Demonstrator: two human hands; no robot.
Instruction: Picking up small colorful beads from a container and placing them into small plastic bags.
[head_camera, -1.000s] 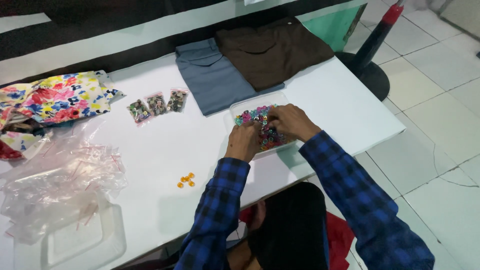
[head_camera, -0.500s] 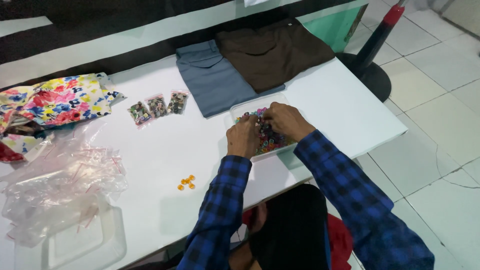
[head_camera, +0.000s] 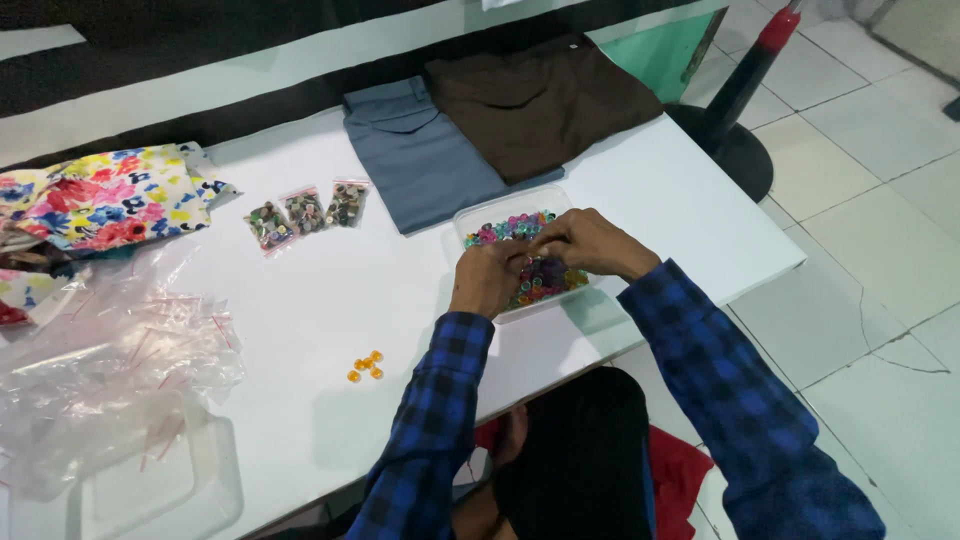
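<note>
Head view: left hand (head_camera: 487, 280) & right hand (head_camera: 588, 243) meet over clear tray (head_camera: 462, 217) of mixed coloured beads (head_camera: 505, 226) at table's right side, fingers curled; can't tell if they pinch a bead. Best to pick one at a time, hands low in tray so none scatter; orange beads (head_camera: 366, 366) lie well apart to the left.

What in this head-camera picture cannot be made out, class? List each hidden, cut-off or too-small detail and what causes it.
- Fingertips of the left hand and right hand: curled into the clear tray, so any held bead is hidden.
- Beads: too small to tell their shape.
- Three small bags: contents too small to identify.
- Floral cloth: cut off by the left edge.
- Clear lid: cut off by the bottom edge.
</note>
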